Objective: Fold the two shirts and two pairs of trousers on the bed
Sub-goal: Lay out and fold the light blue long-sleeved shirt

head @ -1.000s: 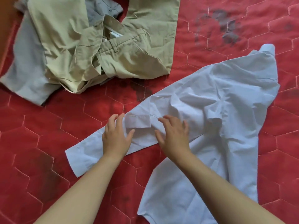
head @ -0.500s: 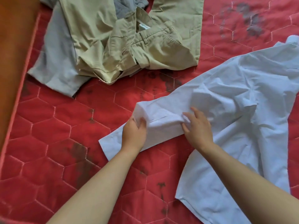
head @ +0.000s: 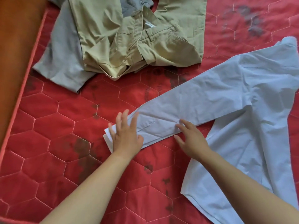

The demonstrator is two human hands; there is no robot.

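Head view: left hand (head: 125, 139) partly hides shirt cuff (head: 106, 137).

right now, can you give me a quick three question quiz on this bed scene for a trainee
1. True or false: the left hand lies flat with straight fingers on the cuff end of the sleeve of the pale blue shirt.
2. What lies on top of the grey garment? A) khaki trousers B) a towel C) a pillow
3. Fill in: the quilted bed cover is ___ in colour.

Key: 1 true; 2 A; 3 red.
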